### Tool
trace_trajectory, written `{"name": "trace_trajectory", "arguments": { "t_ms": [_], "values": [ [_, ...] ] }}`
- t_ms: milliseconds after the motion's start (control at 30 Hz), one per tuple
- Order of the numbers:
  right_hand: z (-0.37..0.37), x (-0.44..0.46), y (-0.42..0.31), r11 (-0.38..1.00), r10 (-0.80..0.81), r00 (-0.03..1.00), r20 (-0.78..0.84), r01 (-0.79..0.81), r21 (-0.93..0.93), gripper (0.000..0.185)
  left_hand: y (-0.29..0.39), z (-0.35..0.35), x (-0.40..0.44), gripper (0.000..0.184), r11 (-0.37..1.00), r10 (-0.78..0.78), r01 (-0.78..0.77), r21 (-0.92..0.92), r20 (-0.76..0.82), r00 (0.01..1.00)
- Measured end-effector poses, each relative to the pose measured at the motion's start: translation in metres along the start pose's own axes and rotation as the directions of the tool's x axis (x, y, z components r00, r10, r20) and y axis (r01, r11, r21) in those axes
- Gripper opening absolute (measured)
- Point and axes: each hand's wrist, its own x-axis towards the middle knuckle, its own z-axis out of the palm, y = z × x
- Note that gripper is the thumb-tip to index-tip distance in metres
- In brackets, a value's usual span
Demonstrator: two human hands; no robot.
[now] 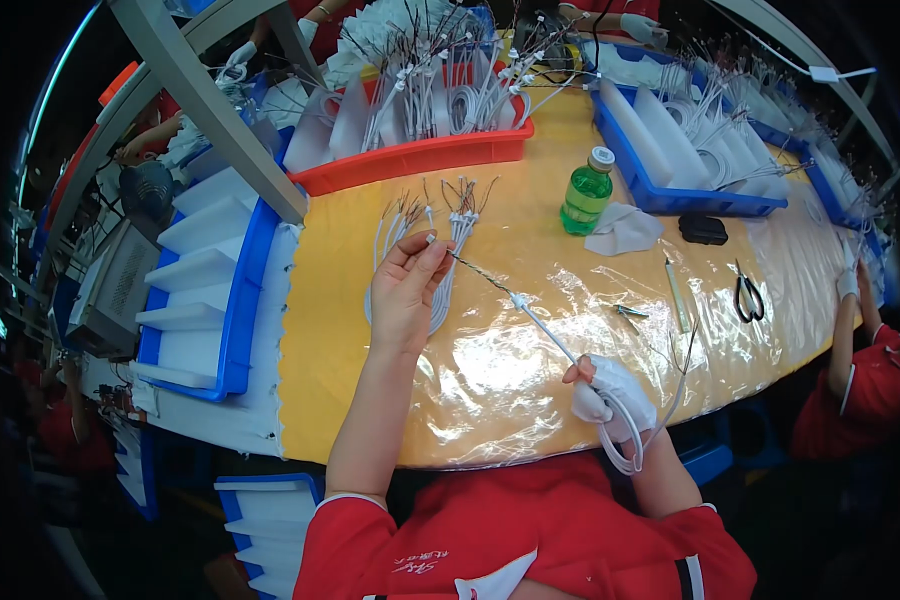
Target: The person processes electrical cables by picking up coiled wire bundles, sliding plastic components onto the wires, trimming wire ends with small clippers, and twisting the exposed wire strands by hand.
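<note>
A white cable [552, 335] stretches between my two hands, with twisted dark and light wires [485, 275] at its upper end. My bare left hand [410, 280] pinches the wire end, where a small white connector [431, 239] shows at the fingertips. In a white glove, my right hand [612, 398] is closed around the coiled part of the cable, and loops hang below it. Beyond my left hand lie bundles of white cables [462, 222] with loose wire ends, partly hidden by the hand.
A red bin [420, 152] and a blue bin [670, 199] hold more cables. A green bottle [587, 192], cloth [625, 230], black case [703, 230], scissors [748, 297], small clippers [629, 313] and flat stick [677, 298] are on the table. Co-workers stand around; a divided blue tray [238, 330] is left.
</note>
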Motion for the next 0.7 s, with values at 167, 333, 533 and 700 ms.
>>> {"name": "trace_trajectory", "arguments": {
  "t_ms": [167,333,533,700],
  "values": [
    [0.002,0.003,0.007,0.998,0.053,0.998,0.027,-0.053,0.018,0.027,0.001,0.000,0.000,0.021,1.000,0.006,-0.006,-0.004,-0.004,1.000],
    [-0.005,0.006,0.015,0.995,0.073,0.997,0.035,-0.075,0.061,0.028,0.002,0.004,-0.002,0.021,0.990,0.088,-0.090,0.107,0.015,0.996],
    [-0.006,0.004,0.021,0.995,0.093,0.994,0.059,-0.095,0.032,0.030,0.002,0.007,-0.004,0.021,0.969,0.137,-0.141,0.204,0.031,0.990],
    [-0.004,0.000,0.014,0.978,0.031,0.992,-0.125,-0.056,-0.200,0.026,0.004,0.008,-0.005,0.022,0.971,0.120,-0.125,0.202,0.038,0.992]
  ]
}}
